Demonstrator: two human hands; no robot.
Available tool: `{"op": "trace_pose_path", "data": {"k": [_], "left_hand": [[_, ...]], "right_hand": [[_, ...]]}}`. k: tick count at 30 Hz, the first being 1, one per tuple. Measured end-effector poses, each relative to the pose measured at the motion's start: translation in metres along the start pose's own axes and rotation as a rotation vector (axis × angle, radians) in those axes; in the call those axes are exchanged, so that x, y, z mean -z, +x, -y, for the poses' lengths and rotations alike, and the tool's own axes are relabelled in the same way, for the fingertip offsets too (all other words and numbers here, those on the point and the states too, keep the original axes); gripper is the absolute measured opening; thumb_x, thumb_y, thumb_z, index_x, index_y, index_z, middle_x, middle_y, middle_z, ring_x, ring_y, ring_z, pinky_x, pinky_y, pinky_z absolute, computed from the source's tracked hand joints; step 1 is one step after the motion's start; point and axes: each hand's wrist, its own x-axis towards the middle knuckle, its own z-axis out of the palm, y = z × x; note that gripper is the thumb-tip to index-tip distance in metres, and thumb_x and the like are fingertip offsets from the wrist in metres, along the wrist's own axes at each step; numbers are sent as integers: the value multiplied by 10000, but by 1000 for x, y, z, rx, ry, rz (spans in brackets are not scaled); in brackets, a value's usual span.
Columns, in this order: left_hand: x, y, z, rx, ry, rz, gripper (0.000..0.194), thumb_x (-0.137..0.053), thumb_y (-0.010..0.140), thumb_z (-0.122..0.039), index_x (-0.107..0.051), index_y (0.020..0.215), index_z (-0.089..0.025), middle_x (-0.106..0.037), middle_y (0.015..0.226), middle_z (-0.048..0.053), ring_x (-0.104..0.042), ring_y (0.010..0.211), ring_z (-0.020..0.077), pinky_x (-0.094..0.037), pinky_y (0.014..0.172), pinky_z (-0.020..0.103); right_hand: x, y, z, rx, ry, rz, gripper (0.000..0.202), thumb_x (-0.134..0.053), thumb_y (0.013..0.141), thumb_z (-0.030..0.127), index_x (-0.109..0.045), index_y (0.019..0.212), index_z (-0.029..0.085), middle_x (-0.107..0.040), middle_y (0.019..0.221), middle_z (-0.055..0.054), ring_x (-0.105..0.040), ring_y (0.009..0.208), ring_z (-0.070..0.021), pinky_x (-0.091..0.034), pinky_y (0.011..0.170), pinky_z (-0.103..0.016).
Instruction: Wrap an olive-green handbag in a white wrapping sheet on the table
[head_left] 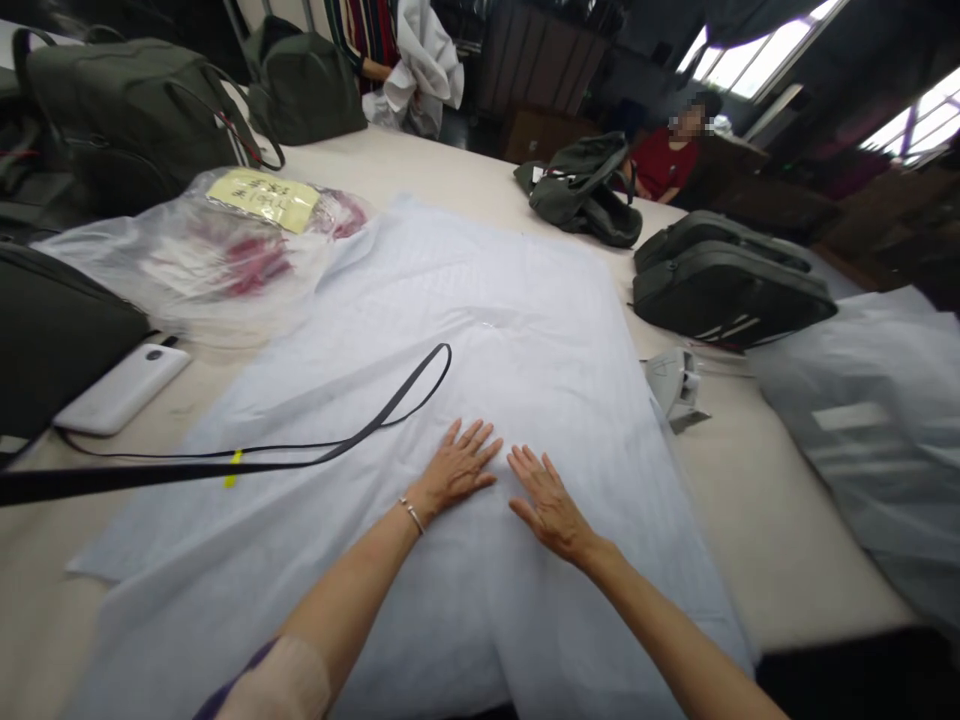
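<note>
A large pale sheet (525,300), thin and slightly wrinkled, is spread over the table in front of me. My left hand (459,470) lies flat on it, fingers spread, with a bracelet at the wrist. Close by on the right, my right hand (551,505) rests on the sheet too, its fingers stretched out and nothing in them. The fingertips of the two hands point towards each other without touching. A looped black strap (382,415) with a thin cable crosses over the sheet just beyond my left hand.
At left are a white power bank (124,388), a clear plastic bag (202,250) with a yellow label, and dark green bags (142,100). More bags (727,280), a tape dispenser (677,385) and a plastic-wrapped bundle (877,430) are at right. Two people are beyond the table (442,155).
</note>
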Motion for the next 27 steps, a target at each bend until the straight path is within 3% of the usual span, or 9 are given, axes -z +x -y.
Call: {"op": "trace_pose_path", "data": {"k": [5,7,10,12,16,18,22,27], "left_hand": [[9,-10,-17,30,-80,11,536,-551,946,-394,-407,1437,-234,-322,1562,130,-215,1462,314,-113,1173,613],[13,-27,-34,65,-134,19,459,-567,930,-283,-472,1375,-228,-420,1503,121,-314,1420,302,-209,1162,571],[14,-63,-66,178,-245,37,309,-519,924,-203,-553,1231,-188,-622,1245,107,-564,1188,254,-438,1024,442],[11,-86,-87,274,-337,54,291,-468,932,-193,-530,1215,-164,-669,1096,83,-657,960,192,-528,868,335],[6,-114,-121,374,-489,112,303,-415,909,-150,-498,1199,-168,-688,863,-3,-653,643,110,-527,619,204],[7,-120,-132,388,-497,108,316,-455,875,-145,-518,1181,-189,-683,864,-1,-667,727,135,-539,697,231],[2,-126,-147,357,-398,93,388,-510,826,-142,-547,1203,-227,-648,1071,59,-631,1001,219,-509,909,355],[-18,-130,-149,427,-427,90,442,-513,796,-113,-543,1213,-259,-669,1015,22,-641,930,185,-506,888,306]], "right_hand": [[-34,-12,9,33,-113,28,685,-414,974,496,-164,1536,194,-271,1585,-102,-205,1479,-266,-235,1189,-542],[-37,-11,7,38,-127,4,691,-421,970,505,-176,1534,189,-267,1586,-99,-202,1480,-258,-232,1192,-531],[-36,-12,6,32,-124,-14,671,-407,974,507,-202,1530,191,-271,1585,-92,-197,1482,-245,-218,1200,-513],[-34,-12,7,18,-116,-10,655,-386,979,511,-220,1526,191,-267,1588,-86,-191,1484,-239,-197,1208,-502],[-33,-13,10,2,-111,-12,652,-383,980,516,-233,1522,187,-265,1589,-83,-190,1484,-232,-179,1215,-491],[-33,-14,11,5,-119,-22,652,-400,976,511,-245,1518,185,-273,1586,-84,-199,1481,-234,-194,1211,-494],[-38,-13,10,30,-127,-47,639,-419,976,484,-259,1513,178,-279,1584,-81,-203,1480,-246,-217,1203,-504],[-37,-12,5,60,-108,-42,615,-432,977,421,-270,1509,159,-291,1575,-97,-240,1468,-258,-255,1188,-521]]}}
